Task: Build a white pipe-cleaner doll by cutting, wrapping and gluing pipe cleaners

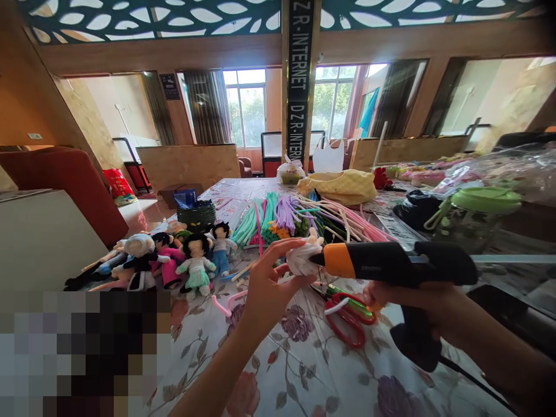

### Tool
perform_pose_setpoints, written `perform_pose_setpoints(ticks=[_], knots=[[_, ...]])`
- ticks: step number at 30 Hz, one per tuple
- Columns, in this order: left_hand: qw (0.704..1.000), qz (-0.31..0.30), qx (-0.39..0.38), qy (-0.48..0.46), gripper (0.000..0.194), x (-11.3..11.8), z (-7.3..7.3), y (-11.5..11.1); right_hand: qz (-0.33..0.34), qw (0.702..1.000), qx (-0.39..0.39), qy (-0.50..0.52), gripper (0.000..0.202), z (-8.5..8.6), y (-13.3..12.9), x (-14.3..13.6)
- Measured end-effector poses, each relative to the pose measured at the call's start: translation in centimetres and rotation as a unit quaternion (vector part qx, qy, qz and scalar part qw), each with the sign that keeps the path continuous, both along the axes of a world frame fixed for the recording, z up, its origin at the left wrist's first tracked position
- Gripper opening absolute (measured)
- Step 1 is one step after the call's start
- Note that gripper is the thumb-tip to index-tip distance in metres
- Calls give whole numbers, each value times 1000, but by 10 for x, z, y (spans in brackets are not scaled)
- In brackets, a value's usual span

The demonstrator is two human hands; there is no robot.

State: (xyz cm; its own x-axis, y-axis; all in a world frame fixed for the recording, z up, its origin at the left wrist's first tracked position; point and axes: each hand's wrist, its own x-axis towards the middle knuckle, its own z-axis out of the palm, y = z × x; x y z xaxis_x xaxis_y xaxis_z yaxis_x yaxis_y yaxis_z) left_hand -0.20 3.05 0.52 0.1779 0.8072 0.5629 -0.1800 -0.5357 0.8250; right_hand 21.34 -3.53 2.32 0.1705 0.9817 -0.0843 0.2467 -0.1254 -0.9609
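Observation:
Between thumb and fingers, my left hand (271, 284) holds a small white fuzzy piece (304, 256) above the table. A black and orange glue gun (377, 263) is gripped in my right hand (408, 298), its nozzle pointing left and touching or nearly touching the white piece. A pale glue stick (512, 259) sticks out of the gun's rear. Below the gun lie red-handled scissors (347, 324) on the flowered tablecloth (278, 370). A bent pink stem (223, 307) rests left of my left wrist.
Several small dolls (197, 263) lie at the left beside a dark green basket (196, 215). Bundles of coloured fuzzy stems (286, 214) sit mid-table, with a yellow cloth bag (339, 186) behind. At right stands a green-lidded jar (484, 200); a black cord trails from the gun.

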Motion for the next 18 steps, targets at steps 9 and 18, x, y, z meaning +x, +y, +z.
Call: perform_pose_setpoints(ticks=[9, 18], knots=[[1000, 4, 8, -9, 44, 1, 1, 0, -3, 999, -30, 34, 26, 5, -3, -1], [1000, 3, 16, -17, 46, 1, 1, 0, -7, 1000, -21, 3, 25, 4, 0, 4]])
